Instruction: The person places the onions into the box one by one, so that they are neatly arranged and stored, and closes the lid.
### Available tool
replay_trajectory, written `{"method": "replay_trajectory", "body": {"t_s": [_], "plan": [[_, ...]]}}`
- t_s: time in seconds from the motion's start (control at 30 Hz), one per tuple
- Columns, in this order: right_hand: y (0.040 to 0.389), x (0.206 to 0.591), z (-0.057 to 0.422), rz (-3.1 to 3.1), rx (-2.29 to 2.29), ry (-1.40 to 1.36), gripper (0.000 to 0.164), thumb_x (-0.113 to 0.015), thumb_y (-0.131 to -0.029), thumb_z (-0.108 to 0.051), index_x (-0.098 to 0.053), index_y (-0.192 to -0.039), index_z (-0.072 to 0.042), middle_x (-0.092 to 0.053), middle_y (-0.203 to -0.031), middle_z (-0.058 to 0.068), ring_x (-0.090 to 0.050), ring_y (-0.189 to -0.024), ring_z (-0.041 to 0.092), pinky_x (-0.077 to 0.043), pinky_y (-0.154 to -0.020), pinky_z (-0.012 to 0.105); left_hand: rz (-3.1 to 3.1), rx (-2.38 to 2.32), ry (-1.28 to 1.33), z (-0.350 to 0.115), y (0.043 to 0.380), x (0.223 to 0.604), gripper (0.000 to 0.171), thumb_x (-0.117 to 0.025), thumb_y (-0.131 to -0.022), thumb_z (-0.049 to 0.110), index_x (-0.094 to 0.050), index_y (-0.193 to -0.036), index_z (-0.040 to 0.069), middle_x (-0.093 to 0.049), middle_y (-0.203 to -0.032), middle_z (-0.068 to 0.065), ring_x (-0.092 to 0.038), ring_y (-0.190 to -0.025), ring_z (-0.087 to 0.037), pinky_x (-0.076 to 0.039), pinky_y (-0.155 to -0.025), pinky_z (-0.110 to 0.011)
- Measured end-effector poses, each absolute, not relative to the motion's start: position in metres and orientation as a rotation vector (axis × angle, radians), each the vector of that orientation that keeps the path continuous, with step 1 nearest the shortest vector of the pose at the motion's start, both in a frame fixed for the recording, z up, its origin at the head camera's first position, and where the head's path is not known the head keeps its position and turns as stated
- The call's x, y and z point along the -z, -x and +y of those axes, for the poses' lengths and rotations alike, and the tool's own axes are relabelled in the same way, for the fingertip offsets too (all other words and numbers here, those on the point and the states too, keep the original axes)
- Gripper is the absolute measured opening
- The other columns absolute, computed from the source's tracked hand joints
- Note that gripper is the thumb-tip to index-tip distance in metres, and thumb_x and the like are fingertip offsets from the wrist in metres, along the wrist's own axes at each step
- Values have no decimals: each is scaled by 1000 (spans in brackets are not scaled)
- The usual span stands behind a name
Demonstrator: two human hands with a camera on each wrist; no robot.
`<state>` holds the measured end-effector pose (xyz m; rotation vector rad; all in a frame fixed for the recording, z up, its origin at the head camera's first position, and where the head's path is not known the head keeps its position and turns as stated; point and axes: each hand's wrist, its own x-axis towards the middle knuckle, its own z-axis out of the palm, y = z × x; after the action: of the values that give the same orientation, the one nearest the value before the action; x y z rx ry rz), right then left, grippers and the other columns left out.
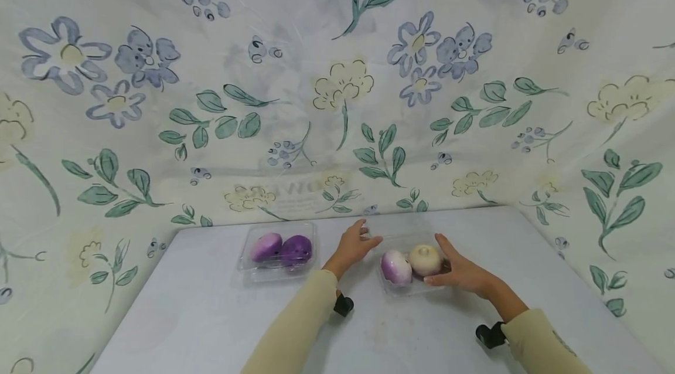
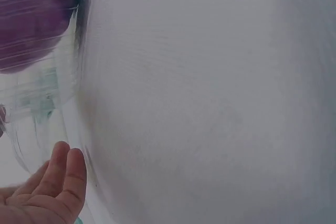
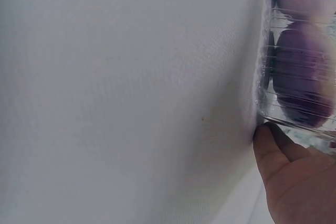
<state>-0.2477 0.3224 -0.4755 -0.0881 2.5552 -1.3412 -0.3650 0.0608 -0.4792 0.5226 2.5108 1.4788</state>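
A clear plastic clamshell box on the table holds a purple-and-white onion and a pale yellow onion. My right hand is spread at the box's right side, its thumb by the front corner. In the right wrist view, its fingertips touch the box's lower edge. At the back left of the same box is my left hand, fingers loosely extended and nothing held. The left wrist view shows those fingers close to clear plastic; contact cannot be told.
Left of my hands stands another clear plastic box with two purple bulbs inside. Both boxes rest on a white table. A floral cloth hangs behind the table's far edge and along its sides.
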Motion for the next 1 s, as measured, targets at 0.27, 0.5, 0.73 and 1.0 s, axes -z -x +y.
{"method": "replay_trajectory", "body": {"t_s": [0.27, 0.5, 0.73, 1.0], "plan": [[248, 474, 320, 2547, 1360, 91, 120, -78, -84, -36, 13, -158, -11, 18, -164, 18, 12, -151, 44, 1, -115, 71, 2489, -1513, -566, 59, 363, 474, 85, -69, -94, 24, -18, -155, -4, -51, -146, -22, -60, -123, -36, -52, -100, -44], [245, 471, 317, 2552, 1338, 89, 119, -77, -84, -36, 13, -158, -9, 18, -164, 19, 12, -151, 44, 1, -115, 71, 2546, -1526, -615, 60, 360, 474, 77, -72, -91, 19, -30, -152, 0, -56, -141, -19, -66, -114, -33, -58, -88, -40], [247, 469, 318, 2567, 1307, 72, 120, -77, -84, -38, 13, -158, -10, 17, -164, 20, 11, -150, 46, 1, -114, 71, 2594, -1546, -668, 62, 355, 468, 65, -69, -93, 17, -36, -148, 2, -57, -140, -17, -67, -108, -31, -59, -81, -37], [247, 471, 320, 2543, 1334, 59, 120, -77, -84, -38, 14, -158, -10, 19, -164, 19, 13, -150, 45, 2, -115, 71, 2591, -1567, -749, 63, 340, 462, 58, -66, -94, 23, -43, -143, 1, -59, -135, -18, -67, -107, -34, -58, -82, -41]]}}
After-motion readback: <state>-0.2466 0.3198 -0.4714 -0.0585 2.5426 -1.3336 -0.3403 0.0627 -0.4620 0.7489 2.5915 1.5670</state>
